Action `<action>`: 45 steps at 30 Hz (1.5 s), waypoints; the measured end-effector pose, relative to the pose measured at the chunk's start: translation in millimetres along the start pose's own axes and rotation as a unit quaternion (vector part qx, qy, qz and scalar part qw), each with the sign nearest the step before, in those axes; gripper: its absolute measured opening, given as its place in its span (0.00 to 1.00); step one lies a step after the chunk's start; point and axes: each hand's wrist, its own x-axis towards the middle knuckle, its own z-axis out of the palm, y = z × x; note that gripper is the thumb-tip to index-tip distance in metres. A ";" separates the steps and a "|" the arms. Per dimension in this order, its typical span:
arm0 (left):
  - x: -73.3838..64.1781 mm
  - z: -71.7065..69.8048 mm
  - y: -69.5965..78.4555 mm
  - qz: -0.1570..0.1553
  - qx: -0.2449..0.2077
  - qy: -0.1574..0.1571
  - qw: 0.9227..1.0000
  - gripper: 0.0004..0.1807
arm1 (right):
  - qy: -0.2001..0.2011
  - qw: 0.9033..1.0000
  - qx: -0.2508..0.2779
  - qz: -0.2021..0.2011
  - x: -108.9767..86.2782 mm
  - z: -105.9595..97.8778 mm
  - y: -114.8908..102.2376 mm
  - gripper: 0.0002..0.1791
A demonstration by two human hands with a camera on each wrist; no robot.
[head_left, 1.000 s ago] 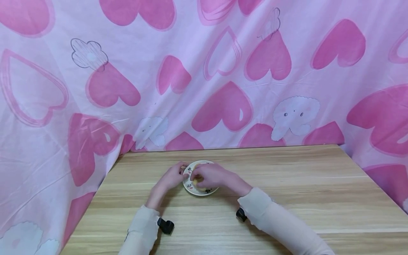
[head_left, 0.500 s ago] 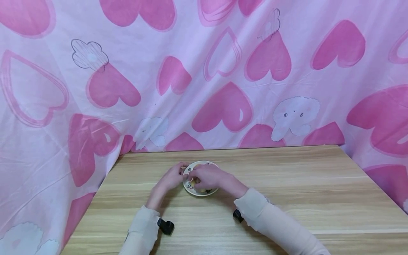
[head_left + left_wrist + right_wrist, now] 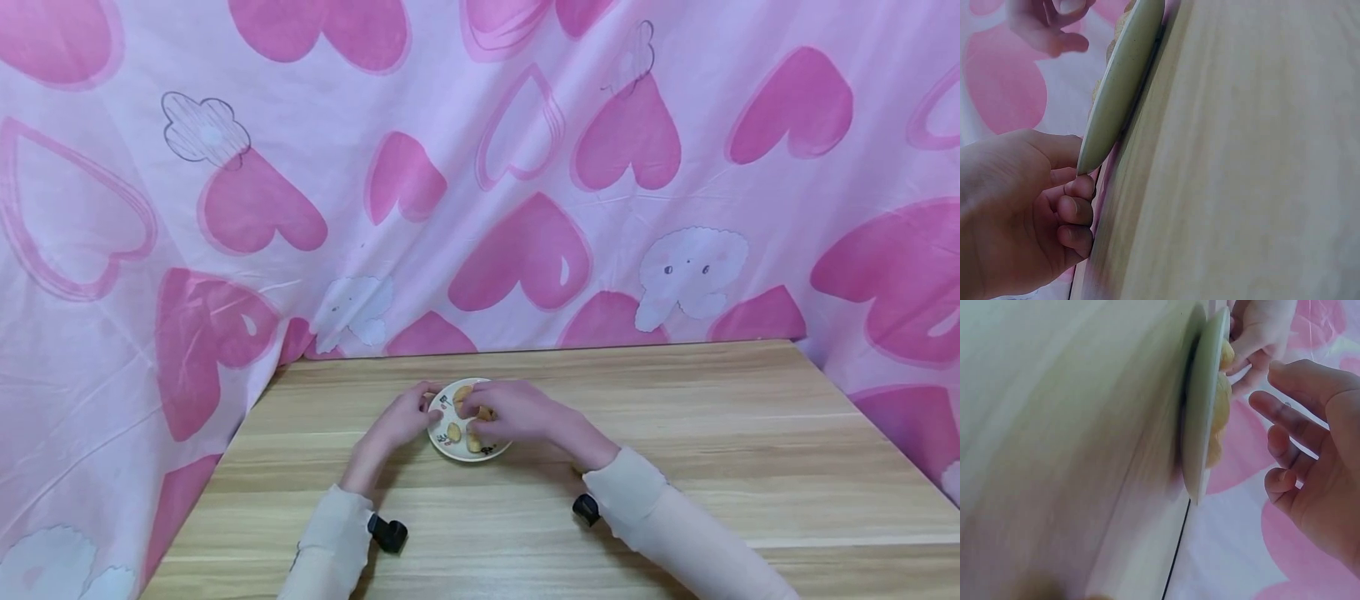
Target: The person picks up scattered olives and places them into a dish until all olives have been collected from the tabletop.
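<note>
A small white plate (image 3: 442,446) with dark and red printed marks rests on the table. Several golden-brown pieces of food (image 3: 453,432) lie on it, some partly covered by fingers in the head view. At the plate's left side, my left hand (image 3: 405,417) holds the rim between thumb and fingers; the left wrist view shows the plate's pale underside (image 3: 1122,87) against that hand. My right hand (image 3: 517,412) hovers over the plate's right half. Its fingers (image 3: 1285,415) are loosely bent and apart from the food, with nothing between them.
The wooden table (image 3: 675,433) extends to both sides of the plate. Behind it hangs a pink heart-patterned cloth (image 3: 525,250). A blurred brownish shape (image 3: 1041,587) shows at the bottom edge of the right wrist view; its kind is unclear.
My right hand has drawn right and away from the plate's left part, with its fingers parted. A food piece now shows on the plate's lower left. The left hand stays at the rim.
</note>
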 end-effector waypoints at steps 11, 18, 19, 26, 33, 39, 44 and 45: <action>1.2 1.6 -1.0 0.000 0.003 0.001 1.000 0.26 | 0.004 1.000 -0.003 0.000 -26.0 -10.6 11.2 0.12; 1.9 1.3 -1.3 -0.006 0.004 0.004 1.000 0.25 | 0.015 1.000 0.000 0.006 -42.9 -15.1 18.3 0.11; 2.0 1.3 -1.3 -0.006 0.003 0.004 1.000 0.25 | 0.017 1.000 0.000 0.007 -45.3 -15.4 19.5 0.10; 1.8 1.1 -0.6 -0.008 -0.002 0.003 1.000 0.26 | 0.018 1.000 -0.004 0.013 -60.2 -17.1 27.6 0.11; 0.6 1.0 -0.3 -0.005 -0.002 0.001 1.000 0.25 | 0.004 0.999 -0.003 0.033 -72.6 -17.4 32.3 0.10; 0.4 1.1 -1.3 -0.007 -0.004 0.002 1.000 0.25 | 0.001 0.999 -0.006 0.044 -81.5 -17.2 36.7 0.10; 1.3 1.0 -1.0 -0.007 -0.005 0.002 1.000 0.25 | -0.009 0.998 -0.006 0.056 -89.3 -16.9 41.5 0.10; 1.5 1.0 -1.0 -0.007 -0.005 0.002 1.000 0.25 | -0.013 0.998 -0.002 0.062 -90.9 -16.8 42.2 0.09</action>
